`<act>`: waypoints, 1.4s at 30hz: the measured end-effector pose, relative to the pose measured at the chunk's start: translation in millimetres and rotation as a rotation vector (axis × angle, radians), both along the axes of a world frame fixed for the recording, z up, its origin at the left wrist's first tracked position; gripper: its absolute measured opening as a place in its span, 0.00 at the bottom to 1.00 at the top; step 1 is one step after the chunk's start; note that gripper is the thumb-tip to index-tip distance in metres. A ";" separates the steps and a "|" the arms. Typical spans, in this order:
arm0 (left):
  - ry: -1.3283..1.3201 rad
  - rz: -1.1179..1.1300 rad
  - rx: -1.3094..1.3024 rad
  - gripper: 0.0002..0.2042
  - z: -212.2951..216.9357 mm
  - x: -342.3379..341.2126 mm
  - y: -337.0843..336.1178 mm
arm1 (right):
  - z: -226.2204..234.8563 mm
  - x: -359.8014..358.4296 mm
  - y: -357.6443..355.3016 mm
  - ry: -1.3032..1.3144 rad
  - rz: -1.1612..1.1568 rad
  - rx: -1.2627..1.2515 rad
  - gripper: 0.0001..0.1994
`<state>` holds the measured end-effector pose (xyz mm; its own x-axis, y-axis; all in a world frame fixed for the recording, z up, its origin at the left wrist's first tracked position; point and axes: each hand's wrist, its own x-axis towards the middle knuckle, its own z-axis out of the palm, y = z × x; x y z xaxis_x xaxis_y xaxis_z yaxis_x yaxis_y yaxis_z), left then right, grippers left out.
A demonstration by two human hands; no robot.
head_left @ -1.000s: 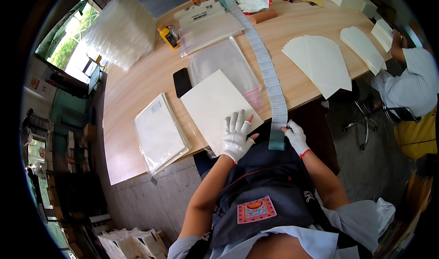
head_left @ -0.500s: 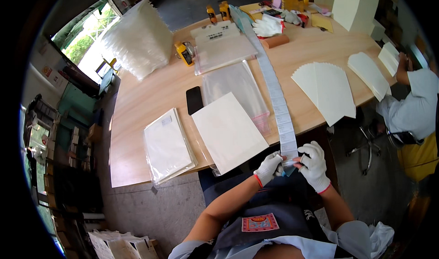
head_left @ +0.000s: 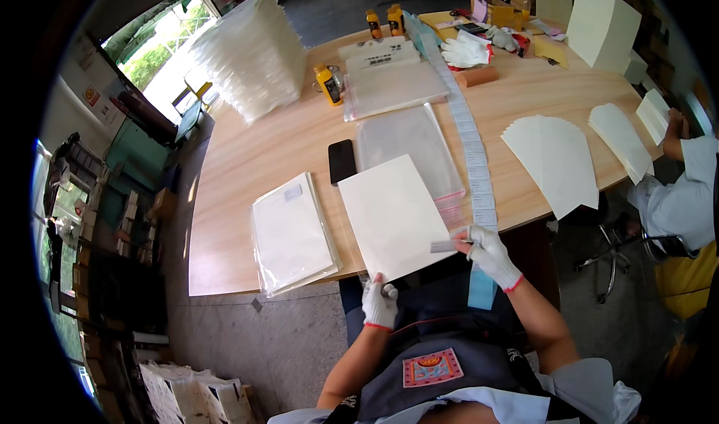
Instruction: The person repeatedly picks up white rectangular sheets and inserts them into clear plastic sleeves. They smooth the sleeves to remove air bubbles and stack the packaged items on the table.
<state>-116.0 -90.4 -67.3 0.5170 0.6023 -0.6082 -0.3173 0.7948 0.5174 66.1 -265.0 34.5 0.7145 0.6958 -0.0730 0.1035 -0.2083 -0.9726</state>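
My right hand (head_left: pixel 490 253), in a white glove, pinches a small white label (head_left: pixel 443 246) over the near right corner of a cream paper sheet (head_left: pixel 393 214) that lies at the table's front edge. A long strip of labels (head_left: pixel 472 143) runs down the table beside it and hangs over the edge (head_left: pixel 481 289). My left hand (head_left: pixel 380 301), also gloved, sits closed below the table edge, just under the sheet's near corner; whether it holds a bit of backing I cannot tell.
A stack of bagged sheets (head_left: pixel 292 233) lies left of the paper, a black phone (head_left: pixel 341 161) and clear bags (head_left: pixel 408 143) behind it. Fanned cream sheets (head_left: pixel 554 162) lie right. A tall pile of bags (head_left: pixel 251 53), yellow bottles (head_left: pixel 328 84), gloves (head_left: pixel 464 51). Another person (head_left: pixel 678 192) sits at right.
My hands were together at the strip's hanging end. Now they have parted: the right has risen to the sheet's corner with a peeled label, the left has dropped below the table edge.
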 end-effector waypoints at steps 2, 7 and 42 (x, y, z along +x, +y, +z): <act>-0.104 -0.101 0.072 0.02 -8.2 -35.3 8.2 | -17.7 12.6 28.6 0.065 0.051 0.043 0.07; 0.071 -0.321 0.103 0.08 18.4 -81.1 -16.4 | -29.3 48.9 98.3 0.125 0.074 -0.071 0.07; 0.498 0.257 1.206 0.12 100.8 -115.7 130.9 | -65.4 -42.7 192.9 0.145 0.408 0.034 0.12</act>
<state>-231.7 40.5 33.5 0.1876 0.9407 0.2826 0.0388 -0.2946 0.9548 23.4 -72.1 -30.9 0.3642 0.9229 -0.1250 0.0323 -0.1467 -0.9887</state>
